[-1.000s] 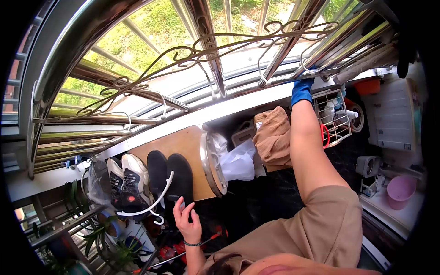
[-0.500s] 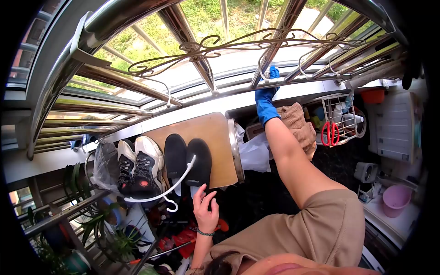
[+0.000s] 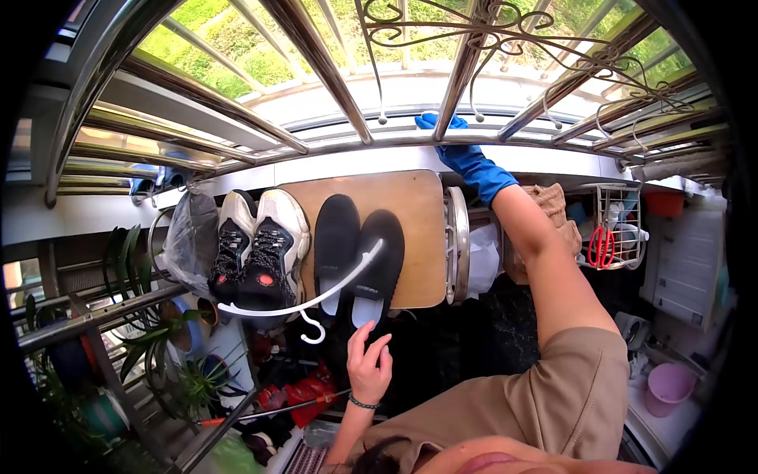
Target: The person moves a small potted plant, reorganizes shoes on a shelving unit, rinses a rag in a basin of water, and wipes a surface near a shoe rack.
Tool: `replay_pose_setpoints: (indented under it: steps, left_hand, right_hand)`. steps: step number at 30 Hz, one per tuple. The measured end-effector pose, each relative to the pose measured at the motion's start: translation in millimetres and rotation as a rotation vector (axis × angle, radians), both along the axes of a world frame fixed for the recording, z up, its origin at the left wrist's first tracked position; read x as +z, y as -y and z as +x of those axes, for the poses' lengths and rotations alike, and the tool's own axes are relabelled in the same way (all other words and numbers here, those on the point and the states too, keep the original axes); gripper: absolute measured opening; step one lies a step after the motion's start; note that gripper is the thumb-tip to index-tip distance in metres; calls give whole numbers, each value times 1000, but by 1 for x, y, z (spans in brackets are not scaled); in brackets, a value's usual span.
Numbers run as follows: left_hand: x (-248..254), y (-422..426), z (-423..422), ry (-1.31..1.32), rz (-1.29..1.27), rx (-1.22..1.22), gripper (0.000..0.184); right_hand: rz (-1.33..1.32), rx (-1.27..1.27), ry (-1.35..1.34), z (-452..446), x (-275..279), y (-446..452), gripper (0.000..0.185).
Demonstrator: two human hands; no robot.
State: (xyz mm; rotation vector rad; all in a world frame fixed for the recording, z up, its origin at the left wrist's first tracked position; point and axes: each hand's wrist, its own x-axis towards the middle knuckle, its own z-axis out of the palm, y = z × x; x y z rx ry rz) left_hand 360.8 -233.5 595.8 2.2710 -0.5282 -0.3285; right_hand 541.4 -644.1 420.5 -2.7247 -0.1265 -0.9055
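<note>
My right hand [image 3: 444, 128] wears a long blue rubber glove and reaches past the metal bars to the window track. Its fingers look bunched together beside an upright bar, which partly covers them; whatever they hold is hidden. My left hand [image 3: 369, 371], bare with a beaded bracelet, hovers just below the black slip-on shoes [image 3: 355, 265], fingers loosely bent and apart. A white plastic hanger [image 3: 316, 302] hangs across the slip-ons and the black-and-white sneakers [image 3: 264, 253]. The shoes lie by a wooden board [image 3: 422, 237].
Metal window bars [image 3: 332, 79] with a wire scroll rack [image 3: 521, 35] span the front. To the right are a brown cloth [image 3: 553, 205], a wire basket [image 3: 620, 213] with red scissors [image 3: 602, 246], and a pink bucket [image 3: 669, 387]. Potted plants [image 3: 201, 383] stand at lower left.
The view has shifted, so the shoes and board appear further right and higher. My gloved right hand has moved left along the window track. My left hand stays near the slip-ons.
</note>
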Motion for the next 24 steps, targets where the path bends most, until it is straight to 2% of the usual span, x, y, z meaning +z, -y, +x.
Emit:
replay_pose_setpoints:
  steps: [1,2,4,5,9,12,16,17,20,21,24]
  left_hand:
    - [1,4,0,51,15,-33,25]
    - [0,8,0,101,30,-68,26]
    - [-4,12,-3,114,45,-54,26]
    - [-4,16,-2,127,59,-59,26]
    - [-10,17,-3,153,88,-33,26]
    - [-18,19,-3,143,74,14,26]
    - [-16,30,-2,192,157,20,26]
    - [-16,31,-1,197,144,14,26]
    - [-17,31,-1,216,128,15,25]
    - [-16,30,0,212,135,-1,25]
    - [-19,34,3,220,143,-9,26]
  right_hand:
    - [98,65,34,6,-1,1,37]
    - [-54,65,-114,11,11,-3,40]
    - [-219,149,-68,31,2,-18,42]
    - [-182,203,-75,41,-1,-26,42]
    - [127,440,-251,68,2,-50,41]
    - [454,586,-438,78,9,-57,43]
    - [863,680,-703,82,9,-63,48]
    - [833,673,-757,82,14,-64,50]
    - [134,515,-861,67,64,-63,44]
    - [127,521,-861,71,59,-63,44]
    - [313,693,-375,101,20,-69,37]
